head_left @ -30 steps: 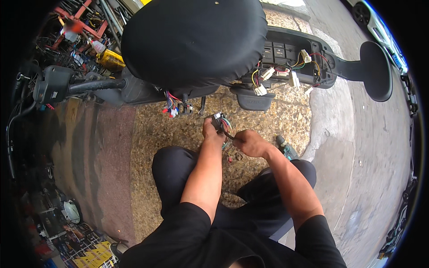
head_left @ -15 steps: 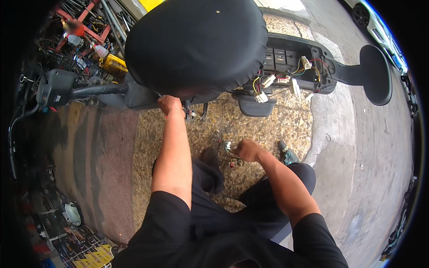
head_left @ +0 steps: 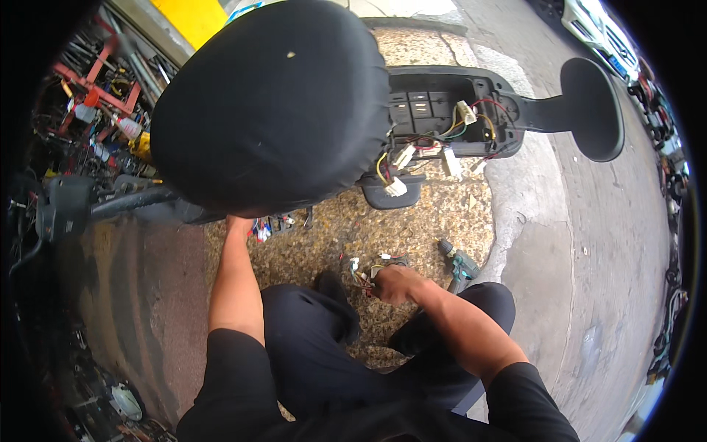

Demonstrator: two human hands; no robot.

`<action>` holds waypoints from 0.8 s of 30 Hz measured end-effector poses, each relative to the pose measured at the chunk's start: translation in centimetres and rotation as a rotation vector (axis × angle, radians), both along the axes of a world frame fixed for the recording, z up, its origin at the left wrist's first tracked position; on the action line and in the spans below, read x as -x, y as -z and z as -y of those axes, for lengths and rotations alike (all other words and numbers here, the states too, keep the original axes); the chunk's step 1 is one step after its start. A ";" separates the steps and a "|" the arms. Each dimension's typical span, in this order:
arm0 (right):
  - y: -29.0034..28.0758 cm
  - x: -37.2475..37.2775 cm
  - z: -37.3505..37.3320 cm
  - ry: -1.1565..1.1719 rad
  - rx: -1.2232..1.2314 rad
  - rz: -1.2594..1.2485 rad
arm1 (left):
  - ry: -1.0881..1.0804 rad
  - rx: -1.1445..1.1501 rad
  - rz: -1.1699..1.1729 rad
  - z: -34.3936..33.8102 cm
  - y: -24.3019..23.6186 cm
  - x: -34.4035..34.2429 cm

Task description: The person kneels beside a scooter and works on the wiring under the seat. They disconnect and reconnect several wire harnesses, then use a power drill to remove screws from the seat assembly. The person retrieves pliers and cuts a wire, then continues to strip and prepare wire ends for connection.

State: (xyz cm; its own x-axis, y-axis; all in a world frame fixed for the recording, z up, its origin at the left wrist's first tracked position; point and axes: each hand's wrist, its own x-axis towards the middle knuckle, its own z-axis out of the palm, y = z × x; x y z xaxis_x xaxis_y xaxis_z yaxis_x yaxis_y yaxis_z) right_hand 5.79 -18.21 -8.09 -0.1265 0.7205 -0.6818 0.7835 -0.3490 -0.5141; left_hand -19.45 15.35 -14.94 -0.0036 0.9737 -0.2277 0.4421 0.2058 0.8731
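Observation:
A scooter with a large black seat (head_left: 269, 110) stands in front of me. My left hand (head_left: 238, 223) reaches under the near edge of the seat, which hides its fingers. Beside it, small wires and connectors (head_left: 265, 230) in red, blue and white show below the seat. Lower down, over the speckled ground, my right hand (head_left: 398, 284) is closed around a wiring harness (head_left: 356, 269). Coloured wires and white plugs stick out past its fingers. More white connectors (head_left: 451, 162) hang from the open black tray (head_left: 508, 141) behind the seat.
A green and black cordless drill (head_left: 461, 267) lies on the ground right of my right hand. The backrest pad (head_left: 595, 110) juts out at the scooter's right end. Metal parts and tubes crowd the far left around a red frame (head_left: 96, 81). A white car (head_left: 600, 33) stands at the upper right.
The view has shifted, so the seat sits further left. My left hand has gone deeper beneath the seat edge, and coloured wires show beside it. My right hand still grips the harness, slightly lower in view.

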 end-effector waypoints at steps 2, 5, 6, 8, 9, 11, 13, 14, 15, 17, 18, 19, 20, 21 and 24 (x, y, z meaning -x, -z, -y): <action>-0.3 -0.2 0.2 0.003 0.067 -0.011 | 0.000 0.008 0.039 -0.1 0.4 -0.8; -0.8 -0.5 0.5 -0.036 0.024 -0.012 | -0.022 -0.002 0.105 -0.7 0.3 -1.6; -0.9 -0.5 0.6 -0.061 0.006 -0.001 | -0.039 -0.007 0.136 -1.0 0.1 -1.6; -0.9 -0.5 0.7 -0.086 0.013 0.016 | -0.085 -0.012 0.225 -1.1 -0.8 -1.0; -0.7 -0.5 0.8 -0.096 0.033 0.006 | -0.111 -0.009 0.271 -0.9 -1.7 -0.4; -0.3 -0.4 0.9 -0.113 0.021 -0.020 | -0.136 0.030 0.340 0.2 -4.0 1.6; 0.4 -0.1 0.7 -0.125 -0.032 -0.042 | -0.106 0.124 0.340 1.9 -7.4 3.3; 0.8 -0.1 0.7 -0.150 -0.046 -0.033 | -0.106 0.198 0.283 2.7 -9.5 3.9; 1.1 -0.1 0.7 -0.174 -0.045 -0.024 | -0.065 0.182 0.379 4.6 -11.1 4.3; 1.3 -0.1 0.8 -0.180 -0.068 -0.025 | -0.072 0.157 0.468 8.5 -14.0 4.0; 1.3 -0.2 0.8 -0.167 -0.090 -0.036 | -0.044 0.217 0.484 10.4 -15.6 3.9; 1.1 -0.3 0.8 -0.158 -0.082 -0.038 | -0.030 0.252 0.496 12.3 -16.7 3.3; 0.8 -0.4 0.9 -0.148 -0.101 -0.028 | 0.009 0.269 0.522 14.4 -17.5 2.5; 0.4 -0.9 0.9 -0.143 -0.092 -0.010 | 0.012 0.300 0.515 16.3 -17.9 1.3; -1.1 -2.3 1.0 -0.078 -0.067 0.045 | 0.098 0.350 0.677 20.7 -18.8 -2.5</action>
State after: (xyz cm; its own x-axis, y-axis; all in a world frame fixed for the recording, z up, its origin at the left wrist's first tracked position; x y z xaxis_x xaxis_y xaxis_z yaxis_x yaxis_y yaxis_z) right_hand 8.06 -19.17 -6.99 -0.1548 0.7536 -0.6388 0.8296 -0.2519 -0.4983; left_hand -16.92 -5.32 3.81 0.3292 0.8333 -0.4441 -0.1356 0.5071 0.8511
